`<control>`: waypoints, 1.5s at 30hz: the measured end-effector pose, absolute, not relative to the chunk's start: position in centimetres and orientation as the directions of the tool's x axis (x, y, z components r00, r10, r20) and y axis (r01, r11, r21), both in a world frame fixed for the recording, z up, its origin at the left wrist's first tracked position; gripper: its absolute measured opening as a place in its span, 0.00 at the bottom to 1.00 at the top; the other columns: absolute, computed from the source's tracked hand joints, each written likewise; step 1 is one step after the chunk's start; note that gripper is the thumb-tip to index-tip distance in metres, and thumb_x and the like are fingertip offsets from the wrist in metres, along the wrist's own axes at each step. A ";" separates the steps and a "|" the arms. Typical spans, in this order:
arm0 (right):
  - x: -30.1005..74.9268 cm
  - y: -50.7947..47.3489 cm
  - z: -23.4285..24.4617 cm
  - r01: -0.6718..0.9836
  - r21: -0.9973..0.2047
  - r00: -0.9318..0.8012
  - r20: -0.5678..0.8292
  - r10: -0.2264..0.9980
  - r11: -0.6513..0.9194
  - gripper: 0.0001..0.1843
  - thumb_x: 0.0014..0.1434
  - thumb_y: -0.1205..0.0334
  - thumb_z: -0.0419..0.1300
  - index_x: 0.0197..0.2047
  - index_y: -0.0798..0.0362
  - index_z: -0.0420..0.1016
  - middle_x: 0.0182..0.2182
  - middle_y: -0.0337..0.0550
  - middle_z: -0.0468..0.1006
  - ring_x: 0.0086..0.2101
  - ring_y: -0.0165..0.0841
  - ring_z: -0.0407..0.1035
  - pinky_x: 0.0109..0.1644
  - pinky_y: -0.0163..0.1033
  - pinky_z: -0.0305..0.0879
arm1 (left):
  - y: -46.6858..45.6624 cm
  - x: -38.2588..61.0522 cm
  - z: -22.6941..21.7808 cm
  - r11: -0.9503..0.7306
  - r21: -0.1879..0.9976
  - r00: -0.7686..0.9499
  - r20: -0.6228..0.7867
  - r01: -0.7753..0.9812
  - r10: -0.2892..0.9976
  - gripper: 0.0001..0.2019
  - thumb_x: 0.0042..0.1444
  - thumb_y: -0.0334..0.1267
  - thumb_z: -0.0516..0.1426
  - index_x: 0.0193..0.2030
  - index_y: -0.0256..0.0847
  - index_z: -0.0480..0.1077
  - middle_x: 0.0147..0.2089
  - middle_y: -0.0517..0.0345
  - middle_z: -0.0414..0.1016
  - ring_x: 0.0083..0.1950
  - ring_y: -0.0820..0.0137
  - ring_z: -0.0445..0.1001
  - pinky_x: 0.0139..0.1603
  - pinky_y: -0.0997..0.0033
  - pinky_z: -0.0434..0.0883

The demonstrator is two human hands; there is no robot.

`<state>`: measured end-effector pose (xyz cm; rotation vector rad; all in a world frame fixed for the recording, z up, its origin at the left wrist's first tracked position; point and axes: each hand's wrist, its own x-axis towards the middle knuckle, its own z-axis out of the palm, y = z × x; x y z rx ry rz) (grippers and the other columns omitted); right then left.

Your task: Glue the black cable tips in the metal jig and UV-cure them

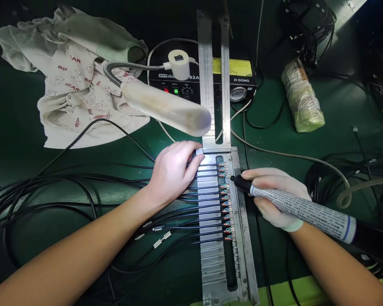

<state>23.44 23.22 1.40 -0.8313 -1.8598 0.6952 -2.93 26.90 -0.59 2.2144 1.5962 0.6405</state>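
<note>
A long slotted metal fixture (212,259) lies in front of me. Black cables (181,208) cross it side by side, their stripped ends with small metal connectors (226,198) in a row over the slot. My left hand (175,165), bare, grips the fixture's upper left edge between thumb and curled fingers. In my right hand (279,195), which wears a thin white glove, is a thick pen-shaped tool (303,212) with a printed barrel and black nose. Its tip is close to the upper connectors; whether it touches them I cannot tell.
A gooseneck lamp (166,108) hangs over the fixture's far part. Behind stands a black control box (191,87) with a gauge. Crumpled cloth (79,89) lies at the far left, a wrapped bundle (303,97) at right. Cable coils (25,191) spread at left; a hose (293,153) curves at right.
</note>
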 end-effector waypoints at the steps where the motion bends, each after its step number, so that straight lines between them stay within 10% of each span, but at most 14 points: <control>1: 23.4 23.2 1.4 0.249 -0.755 -0.319 0.528 0.787 0.607 0.17 0.52 0.72 0.69 0.47 0.56 0.79 0.44 0.51 0.83 0.43 0.42 0.80 0.45 0.47 0.79 | 26.9 -2.9 -0.6 -0.314 0.514 0.269 0.162 0.798 0.949 0.12 0.68 0.42 0.53 0.48 0.38 0.73 0.40 0.55 0.76 0.39 0.67 0.71 0.40 0.68 0.65; 45: 23.7 23.2 1.4 0.250 -0.743 -0.321 0.542 0.777 0.621 0.19 0.52 0.68 0.70 0.48 0.52 0.79 0.44 0.49 0.84 0.41 0.42 0.80 0.42 0.46 0.81 | 26.9 -2.9 -0.5 -0.313 0.513 0.275 0.150 0.800 0.950 0.12 0.68 0.43 0.52 0.48 0.39 0.72 0.40 0.54 0.77 0.39 0.66 0.72 0.40 0.67 0.65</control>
